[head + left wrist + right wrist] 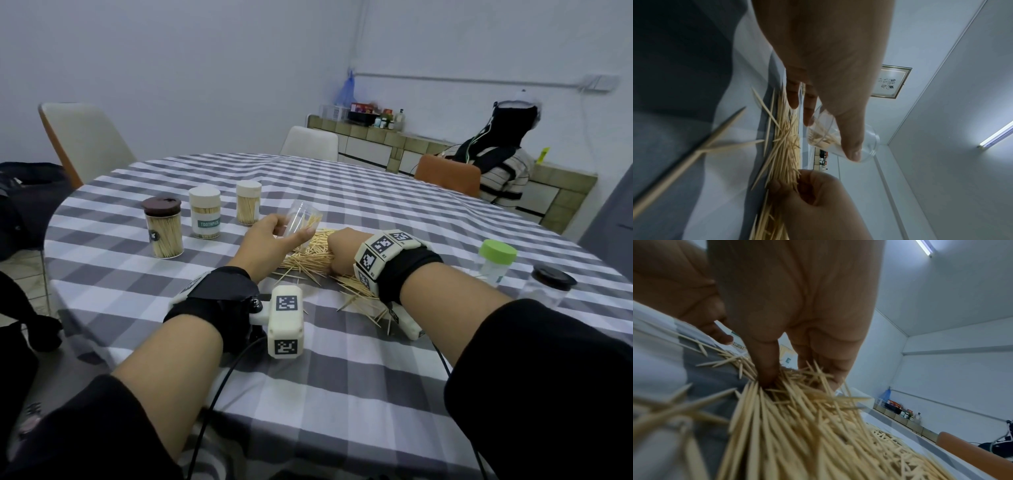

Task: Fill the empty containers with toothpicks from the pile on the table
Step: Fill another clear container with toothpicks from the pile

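**Three jars filled, a fourth under way, two more waiting**

The right hand's fingers (766, 369) were curled down into the toothpick pile (797, 418), closing on a clump of sticks; the left wrist view showed thumb and fingers pinching the ends of several. The right hand (342, 255) sat on the near-right part of the pile (308, 260), in the middle of the checked tablecloth (342, 394).

The left hand's fingers (809, 110) and thumb were wrapped round a clear plastic container (301, 221), lidless, held tilted just above the pile's far-left edge with its mouth turned toward the right hand. The left hand (270, 236) held it clear of the table. Some toothpicks already lay inside, but it looked far from full.

Beyond the left hand stood three capped, packed jars: a brown-lidded jar (162, 228), a white-lidded jar labelled TOOTHPICK (205, 212) and a second white-lidded jar (248, 202). I judged those done. To the right, well apart from the pile, a green-lidded container (496, 262) and a black-lidded clear jar (548, 287) both looked empty and capped. So the task seemed roughly half through, with plenty of sticks left.

How many toothpicks the right fingers had gathered could not be told; the clump was buried and the near sticks were blurred. The head view hid those fingers behind the back of the hand. The black-lidded jar was partly hidden by the right forearm, and how full the held container was remained unclear.
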